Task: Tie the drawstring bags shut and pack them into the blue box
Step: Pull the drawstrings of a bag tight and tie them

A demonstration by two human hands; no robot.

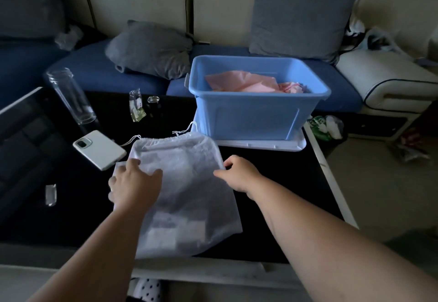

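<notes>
One white drawstring bag [187, 183] lies flat on the black table [272, 183], its gathered mouth and two cord loops toward the one blue box [251, 114]. The box stands on a white lid [260, 146] at the table's far side and holds pink cloth [241, 83]; how many pieces cannot be counted.

Two hands are on the bag. The right hand [239, 173] has its grip pinching the bag's right edge between thumb and forefinger. The left hand [135, 183] lies on the bag's left part with fingers bent onto the cloth and thumb out. Whether its grip holds any cloth cannot be told, as the hand hides it.

Pale shapes show dimly through the bag, too vague to name. Left of it lie one white phone [99, 149] and one clear jar [71, 95] on its side.
</notes>
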